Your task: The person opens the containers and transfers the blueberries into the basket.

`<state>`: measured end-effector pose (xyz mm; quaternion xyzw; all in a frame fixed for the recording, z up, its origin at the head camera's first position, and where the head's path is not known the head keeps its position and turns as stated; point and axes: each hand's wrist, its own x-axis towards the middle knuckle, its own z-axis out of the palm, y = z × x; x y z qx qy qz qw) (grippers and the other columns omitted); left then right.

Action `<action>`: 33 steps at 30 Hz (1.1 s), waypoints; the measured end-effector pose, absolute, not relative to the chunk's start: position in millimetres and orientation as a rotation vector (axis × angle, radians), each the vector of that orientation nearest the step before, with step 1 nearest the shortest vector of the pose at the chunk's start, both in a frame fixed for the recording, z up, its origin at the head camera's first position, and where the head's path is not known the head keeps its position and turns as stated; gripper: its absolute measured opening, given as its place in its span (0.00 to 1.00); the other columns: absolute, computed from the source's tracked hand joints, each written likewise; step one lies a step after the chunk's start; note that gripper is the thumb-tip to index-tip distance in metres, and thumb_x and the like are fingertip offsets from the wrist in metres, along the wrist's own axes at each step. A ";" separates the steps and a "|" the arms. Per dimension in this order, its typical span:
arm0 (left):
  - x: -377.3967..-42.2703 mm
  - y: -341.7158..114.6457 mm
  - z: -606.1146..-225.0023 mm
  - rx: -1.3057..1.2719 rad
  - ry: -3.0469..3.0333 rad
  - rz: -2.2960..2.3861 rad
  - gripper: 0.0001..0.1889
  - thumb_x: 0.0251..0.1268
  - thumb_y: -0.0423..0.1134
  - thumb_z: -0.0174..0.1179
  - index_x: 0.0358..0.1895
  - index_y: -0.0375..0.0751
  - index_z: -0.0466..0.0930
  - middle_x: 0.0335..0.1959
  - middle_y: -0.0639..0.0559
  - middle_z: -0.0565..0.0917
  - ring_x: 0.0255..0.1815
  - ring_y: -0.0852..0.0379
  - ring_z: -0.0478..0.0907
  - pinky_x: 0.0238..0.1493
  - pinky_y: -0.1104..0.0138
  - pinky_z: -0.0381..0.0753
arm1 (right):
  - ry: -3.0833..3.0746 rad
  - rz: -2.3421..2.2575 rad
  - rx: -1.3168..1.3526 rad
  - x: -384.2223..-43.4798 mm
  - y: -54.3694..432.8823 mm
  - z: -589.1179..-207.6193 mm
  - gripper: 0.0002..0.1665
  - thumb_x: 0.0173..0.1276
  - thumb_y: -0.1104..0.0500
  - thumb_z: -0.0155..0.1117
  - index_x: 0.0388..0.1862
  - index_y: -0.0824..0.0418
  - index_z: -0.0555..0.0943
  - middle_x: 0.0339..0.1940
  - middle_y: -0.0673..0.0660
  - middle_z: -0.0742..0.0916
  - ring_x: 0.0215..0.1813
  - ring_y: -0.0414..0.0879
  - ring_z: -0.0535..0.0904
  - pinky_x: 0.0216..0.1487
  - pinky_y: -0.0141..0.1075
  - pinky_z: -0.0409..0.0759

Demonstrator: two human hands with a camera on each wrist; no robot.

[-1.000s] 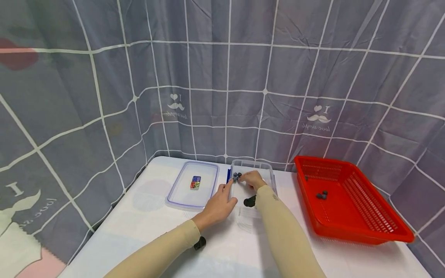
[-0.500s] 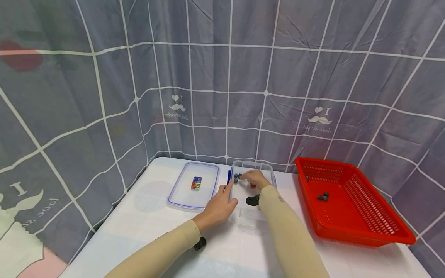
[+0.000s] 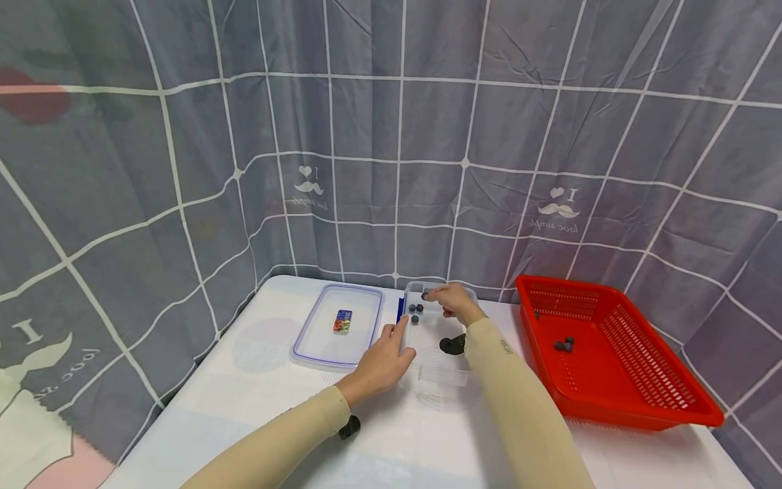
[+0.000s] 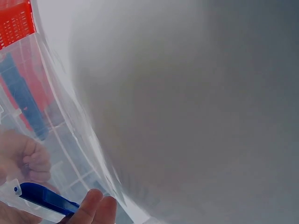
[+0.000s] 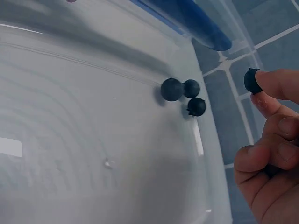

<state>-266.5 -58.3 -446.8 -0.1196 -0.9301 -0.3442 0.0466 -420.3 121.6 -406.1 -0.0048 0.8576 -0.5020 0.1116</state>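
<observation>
My right hand [image 3: 455,302] is over the far part of a clear plastic container [image 3: 431,333], pinching a blueberry [image 5: 252,81] between thumb and index finger. A small dark spot shows among its curled lower fingers, but I cannot tell what it is. Three more blueberries [image 5: 171,89] lie close together on the container's floor near one wall. My left hand [image 3: 381,360] rests at the container's left side, index finger extended to the rim. In the left wrist view its fingertips [image 4: 103,210] touch the blue latch [image 4: 46,198]; the rest of that hand is largely out of frame.
Left of the container lies a clear lid [image 3: 368,314] with a purple-blue edge and a colourful label [image 3: 343,322]. A red perforated basket [image 3: 623,373] stands at the right, with several blueberries [image 3: 565,345] inside. A grey checked curtain [image 3: 366,122] hangs behind the table.
My right hand has moved farther back in the container with the blueberry, uncovering the three berries on its floor, which have spread apart slightly. My left hand has stayed at the rim.
</observation>
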 end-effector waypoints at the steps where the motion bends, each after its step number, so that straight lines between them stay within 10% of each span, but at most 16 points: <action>1: -266.4 -58.1 -446.6 -0.363 -2.840 -1.048 0.39 0.70 0.52 0.45 0.82 0.46 0.49 0.70 0.38 0.67 0.61 0.43 0.76 0.58 0.49 0.77 | 2.515 -1.485 -0.022 -420.2 123.5 -403.3 0.23 0.67 0.55 0.68 0.59 0.63 0.83 0.14 0.46 0.65 0.16 0.40 0.57 0.26 0.32 0.70; 22: -268.3 -58.0 -447.6 -0.371 -2.810 -1.061 0.38 0.70 0.51 0.46 0.82 0.45 0.50 0.70 0.38 0.67 0.61 0.42 0.76 0.57 0.48 0.77 | 2.572 -1.514 -0.136 -400.3 186.4 -342.7 0.24 0.70 0.53 0.66 0.59 0.65 0.82 0.30 0.49 0.77 0.20 0.42 0.63 0.34 0.34 0.77; 33: -267.3 -57.8 -447.8 -0.370 -2.802 -1.065 0.38 0.70 0.51 0.45 0.82 0.46 0.50 0.70 0.38 0.67 0.61 0.42 0.76 0.58 0.48 0.77 | 2.621 -1.467 -0.128 -392.0 235.8 -321.6 0.28 0.70 0.52 0.65 0.63 0.67 0.79 0.20 0.47 0.70 0.24 0.43 0.65 0.31 0.32 0.76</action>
